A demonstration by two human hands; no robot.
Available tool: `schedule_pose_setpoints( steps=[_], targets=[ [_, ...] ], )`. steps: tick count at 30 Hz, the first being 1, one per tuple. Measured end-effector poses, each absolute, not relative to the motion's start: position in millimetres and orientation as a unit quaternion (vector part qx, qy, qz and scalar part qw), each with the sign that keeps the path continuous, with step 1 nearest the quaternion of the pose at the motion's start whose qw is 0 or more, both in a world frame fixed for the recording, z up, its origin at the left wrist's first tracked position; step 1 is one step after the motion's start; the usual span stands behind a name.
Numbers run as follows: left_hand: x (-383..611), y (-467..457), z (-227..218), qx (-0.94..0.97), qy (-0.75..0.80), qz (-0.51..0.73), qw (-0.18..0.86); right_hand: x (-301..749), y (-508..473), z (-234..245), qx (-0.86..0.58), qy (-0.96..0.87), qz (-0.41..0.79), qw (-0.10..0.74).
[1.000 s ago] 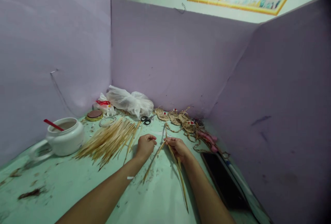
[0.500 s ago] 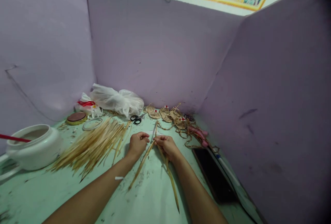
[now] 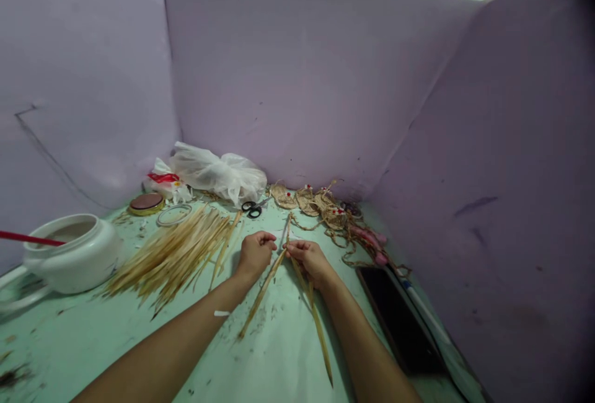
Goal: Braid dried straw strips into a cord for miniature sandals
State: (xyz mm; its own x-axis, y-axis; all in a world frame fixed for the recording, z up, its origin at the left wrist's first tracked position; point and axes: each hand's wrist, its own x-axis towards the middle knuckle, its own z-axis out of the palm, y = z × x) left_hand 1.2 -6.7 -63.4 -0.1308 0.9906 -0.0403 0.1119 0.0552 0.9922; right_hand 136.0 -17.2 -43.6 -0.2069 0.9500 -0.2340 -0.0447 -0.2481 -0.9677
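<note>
Now, from the head camera, both hands meet low over the pale green table point(image 3: 116, 341). The left hand point(image 3: 255, 253) is curled, its fingers pressed together and pinching the upper end of the thin tan dried straw strips point(image 3: 260, 294). The right hand point(image 3: 310, 259) pinches them too, just beside the left fingertips (the strips fan out below the fingers, one tip poking above). Left of the left fingers lies a loose pile of pale straw stalks point(image 3: 176, 254); beyond the fingertips, black-handled scissors point(image 3: 252, 208).
</note>
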Motion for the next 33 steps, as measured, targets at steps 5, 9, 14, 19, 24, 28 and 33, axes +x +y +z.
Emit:
schedule_pose_setpoints(
  steps=[5, 9, 14, 19, 24, 28, 33],
  targets=[
    [1, -3, -54, 0.464, 0.576, 0.449, 0.501, 139, -19, -41, -0.488, -0.46, 0.627, 0.398],
    [3, 5, -27, 0.478, 0.591, 0.307, 0.572, 140, -18, -45, -0.48, -0.45, 0.637, 0.401],
    [4, 18, -14, 0.446, 0.479, 0.122, 0.747, 141, -15, -47, -0.458, -0.444, 0.651, 0.411],
    [6, 20, -27, 0.506, 0.53, 0.12, 0.67, 144, -8, -53, -0.512, -0.509, 0.588, 0.366],
    [14, 16, -48, 0.589, 0.591, 0.173, 0.524, 144, -9, -52, -0.625, -0.628, 0.365, 0.287],
    [17, 15, -61, 0.623, 0.578, 0.233, 0.473, 143, -18, -33, -0.674, -0.673, 0.214, 0.217],
    [19, 10, -57, 0.619, 0.597, 0.254, 0.442, 138, -27, -17, -0.692, -0.678, 0.187, 0.165]
  ],
)
